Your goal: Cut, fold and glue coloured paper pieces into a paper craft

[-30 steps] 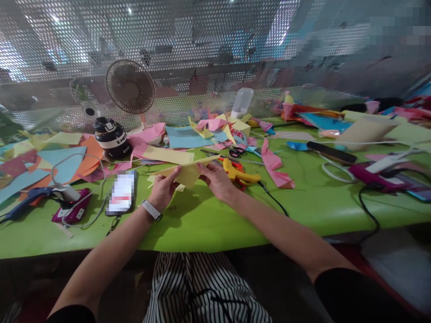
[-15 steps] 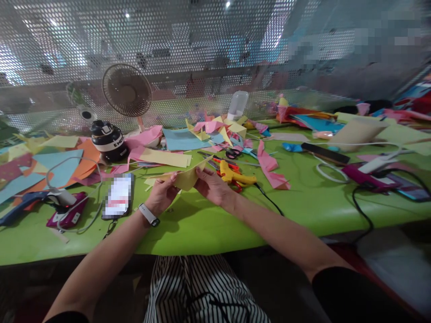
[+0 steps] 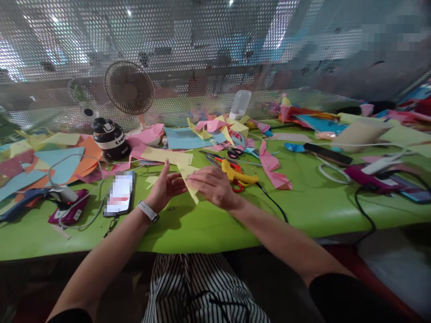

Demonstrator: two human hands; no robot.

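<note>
A folded yellow paper [image 3: 189, 178] is between my two hands, just above the green table [image 3: 208, 220]. My left hand [image 3: 166, 187], with a white watch on its wrist, is stretched flat with the thumb up, and the paper rests against its fingers. My right hand [image 3: 213, 186] lies palm down over the paper, fingers closed on its fold. A pointed corner of the paper sticks out below my right hand. A yellow glue gun [image 3: 237, 175] lies just right of my right hand.
A phone [image 3: 119, 194] lies left of my left hand. Scissors [image 3: 235, 152], pink paper strips [image 3: 271, 166] and coloured sheets are strewn behind. A fan [image 3: 129, 89] and black speaker [image 3: 109, 138] stand at the back left. Cables and chargers [image 3: 367, 172] lie right.
The paper was held up by its edges between both hands; now it is lowered and turned, my left hand has flattened out and my right hand has come down on top of it.
</note>
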